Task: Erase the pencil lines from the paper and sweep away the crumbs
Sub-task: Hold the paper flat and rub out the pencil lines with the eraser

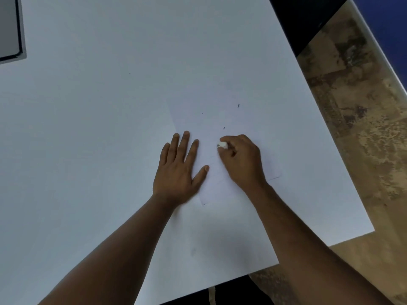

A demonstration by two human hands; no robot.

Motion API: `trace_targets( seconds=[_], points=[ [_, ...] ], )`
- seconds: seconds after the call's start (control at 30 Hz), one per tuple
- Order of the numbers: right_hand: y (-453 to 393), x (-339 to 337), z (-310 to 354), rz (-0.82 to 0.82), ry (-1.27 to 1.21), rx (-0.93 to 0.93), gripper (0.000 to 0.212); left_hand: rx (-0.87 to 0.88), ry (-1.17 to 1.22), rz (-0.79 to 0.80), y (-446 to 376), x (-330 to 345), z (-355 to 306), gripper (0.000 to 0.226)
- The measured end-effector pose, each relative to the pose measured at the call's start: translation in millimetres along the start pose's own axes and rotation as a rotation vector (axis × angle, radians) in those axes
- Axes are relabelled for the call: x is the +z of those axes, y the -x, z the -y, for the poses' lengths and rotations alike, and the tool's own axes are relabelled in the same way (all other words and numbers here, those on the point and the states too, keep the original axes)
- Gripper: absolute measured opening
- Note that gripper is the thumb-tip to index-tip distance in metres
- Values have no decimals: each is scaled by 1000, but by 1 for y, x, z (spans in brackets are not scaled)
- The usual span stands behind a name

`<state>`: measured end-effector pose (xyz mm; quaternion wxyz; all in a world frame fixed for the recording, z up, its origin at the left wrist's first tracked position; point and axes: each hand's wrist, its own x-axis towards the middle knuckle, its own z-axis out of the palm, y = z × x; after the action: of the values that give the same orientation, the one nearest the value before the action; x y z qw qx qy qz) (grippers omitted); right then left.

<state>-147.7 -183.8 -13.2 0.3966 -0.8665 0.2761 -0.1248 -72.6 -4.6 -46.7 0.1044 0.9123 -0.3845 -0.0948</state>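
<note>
While both bare forearms reach over the white table (88,128), the scene reads as follows.

Left hand (178,170): lies flat, palm down, its fingers (186,146) straight and spread apart, pressing on the left edge of the paper.

Right hand (242,159): fingers curled together and clamped on a small white block eraser (222,145), whose tip pokes out on the side facing the left hand.

Paper: thin white rectangular sheet of paper (220,115), lying tilted on the table, under both hands and stretching away beyond the fingertips.

Eraser contact: its tip is down at the paper, between the two hands; whether it touches I cannot tell.

Crumbs: a few small dark eraser crumbs (238,105) lie on the paper beyond the right fingers, well apart from each other.

Pencil lines: too faint to make out.

Far left, well beyond the left fingers: corner of a flat grey dark-edged panel (11,29) on the table.

Right of the right hand: mottled brown floor (352,128).
</note>
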Motion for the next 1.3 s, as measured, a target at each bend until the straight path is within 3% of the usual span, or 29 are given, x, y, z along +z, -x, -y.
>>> trace_targets(
  seconds=[0.3,0.4,0.5,0.63,0.77,0.87,0.93,1.13,1.3],
  points=[
    [21,31,27,146,180,-149,29,36,-84,39,-3,7,6,98],
    [12,15,18,67,251,-130,25,12,-70,-1,-3,6,2,99],
    [-2,-20,-9,-80,307,7,18,-3,-55,2,-3,4,0,100],
    [-2,-23,-8,-119,298,68,16,-5,-59,19,-3,4,0,101],
    [25,18,29,40,181,-70,15,22,-55,31,-3,3,1,97],
    [35,33,42,164,234,-185,14,32,-55,26,-2,4,3,88],
    [21,25,33,135,308,-197,12,28,-59,32,-3,4,2,96],
    [-18,-29,-7,-123,402,79,13,6,-47,22,-5,6,1,107],
    [-4,9,29,-21,300,-98,16,14,-55,26,-5,7,2,108]
  ],
)
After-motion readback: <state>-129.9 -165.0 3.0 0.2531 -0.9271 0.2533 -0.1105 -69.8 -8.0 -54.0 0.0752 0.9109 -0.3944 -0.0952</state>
